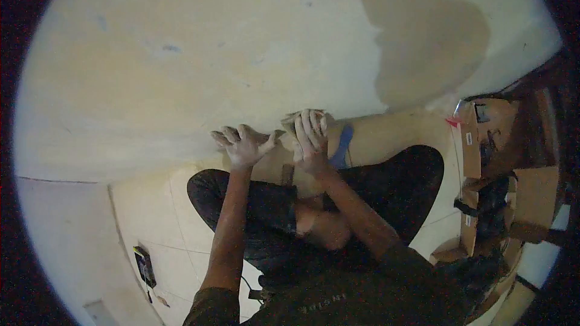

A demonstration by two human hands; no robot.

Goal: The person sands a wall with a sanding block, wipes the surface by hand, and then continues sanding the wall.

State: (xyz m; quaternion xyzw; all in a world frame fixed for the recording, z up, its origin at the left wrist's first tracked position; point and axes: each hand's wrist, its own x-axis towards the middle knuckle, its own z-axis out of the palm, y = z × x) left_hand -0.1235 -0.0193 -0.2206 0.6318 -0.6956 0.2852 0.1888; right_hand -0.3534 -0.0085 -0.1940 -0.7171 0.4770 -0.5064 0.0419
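Cardboard box (386, 136) under both hands: left (243, 145) spread flat, right (311, 136) gripping its edge.

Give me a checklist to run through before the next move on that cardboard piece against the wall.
1. Left hand flat on the cardboard piece: ok, fingers spread, palm pressed down.
2. Right hand has a grip on the cardboard's upper end: ok, fingers curled over its edge.
3. Blue tape strip seated on the cardboard: cannot tell, only a short length shows beside the right wrist.
4. Cardboard lying across the lap and against the wall: ok, its far edge meets the wall.
5. Small dark device on the floor tiles out of the way: ok, it lies apart, to the left of the knee.
6. Stacked boxes at right steady: cannot tell, too dim.
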